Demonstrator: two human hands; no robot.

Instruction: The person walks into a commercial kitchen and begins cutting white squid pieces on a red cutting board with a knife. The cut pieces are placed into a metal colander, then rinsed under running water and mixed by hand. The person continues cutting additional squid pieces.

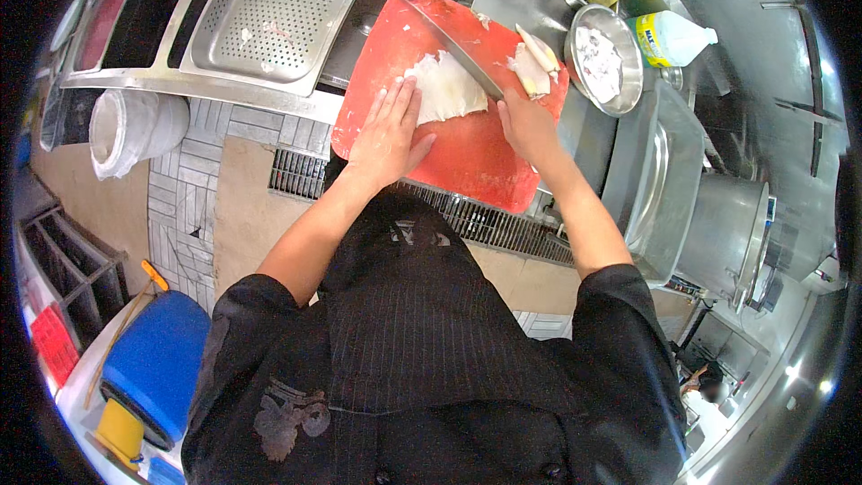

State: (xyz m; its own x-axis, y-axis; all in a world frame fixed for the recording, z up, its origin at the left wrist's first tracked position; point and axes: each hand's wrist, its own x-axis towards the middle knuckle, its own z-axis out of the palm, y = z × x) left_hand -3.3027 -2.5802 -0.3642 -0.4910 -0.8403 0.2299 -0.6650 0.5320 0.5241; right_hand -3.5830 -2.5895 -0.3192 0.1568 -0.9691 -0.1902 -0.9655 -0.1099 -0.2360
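Observation:
A white, flat piece of raw flesh, possibly squid [450, 89], lies on a red cutting board [471, 151]. My left hand [389, 128] rests on its left edge with the palm down and fingers extended. In my right hand [527, 122] is the handle of a long-bladed knife [448, 40]; its blade slants up and left across the board, along the piece's upper right edge. Beyond the knife, more pale pieces [535, 66] lie at the board's right edge. Small scraps stick to the board's surface.
A perforated steel tray [262, 20] with scraps stands at upper left. To the right are a steel bowl [631, 74] with pale pieces, a plastic jug [677, 38], a deep steel pan [673, 195] and a large pot [724, 236]. A lined bucket [138, 128] stands lower left. A person [704, 380] is far off.

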